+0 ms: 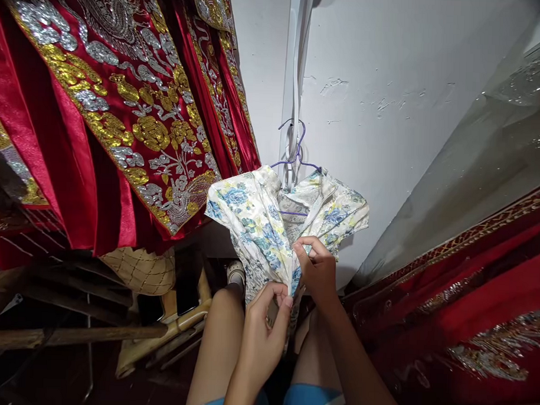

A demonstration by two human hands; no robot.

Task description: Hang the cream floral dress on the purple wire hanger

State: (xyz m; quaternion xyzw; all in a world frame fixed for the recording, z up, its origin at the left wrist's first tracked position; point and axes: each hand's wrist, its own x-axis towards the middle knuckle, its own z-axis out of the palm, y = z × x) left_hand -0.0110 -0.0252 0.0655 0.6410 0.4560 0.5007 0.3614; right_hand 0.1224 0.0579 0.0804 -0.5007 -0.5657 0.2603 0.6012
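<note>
A white short-sleeved shirt (260, 231) with blue and yellow flowers hangs on a purple wire hanger (301, 159) in front of the wall. Its collar is open and its front edges lie close together lower down. My left hand (269, 320) pinches the lower part of the front edge between thumb and fingers. Higher up and to the right, my right hand (315, 266) is closed on the other front edge, fingertips on the fabric. Any buttons are too small to make out.
Red embroidered cloth (158, 116) with gold and silver sequins hangs at the left. Below it stands bamboo furniture (172, 329). More red cloth (492, 305) lies behind clear plastic at the right. My bare knees are below the shirt.
</note>
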